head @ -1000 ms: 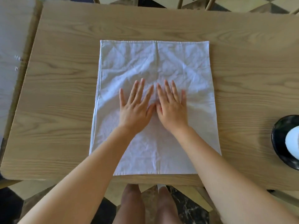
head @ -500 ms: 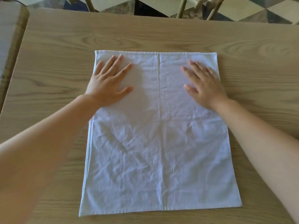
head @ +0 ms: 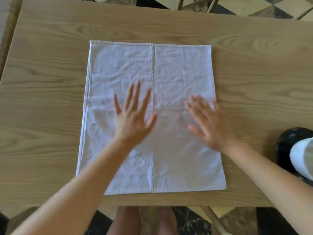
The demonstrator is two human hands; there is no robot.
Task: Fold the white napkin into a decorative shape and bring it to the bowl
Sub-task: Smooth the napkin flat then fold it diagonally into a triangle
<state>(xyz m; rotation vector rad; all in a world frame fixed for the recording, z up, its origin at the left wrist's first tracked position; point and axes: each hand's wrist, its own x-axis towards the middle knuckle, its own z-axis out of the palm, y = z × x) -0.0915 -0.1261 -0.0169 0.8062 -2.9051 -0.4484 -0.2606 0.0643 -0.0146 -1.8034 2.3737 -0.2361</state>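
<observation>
The white napkin lies flat and unfolded on the wooden table, its near hem at the table's near edge, one centre crease running far to near. Half a second ago both hands pressed its far corners; now they have drawn back to its middle, so smoothing seems about finished and the first fold not yet begun. The left hand rests left of the crease, fingers spread and gripping nothing. The right hand, blurred, looks equally flat and released near the right hem. Count: one napkin, two hands, one dark bowl at the right edge, holding something white, perhaps another cloth.
</observation>
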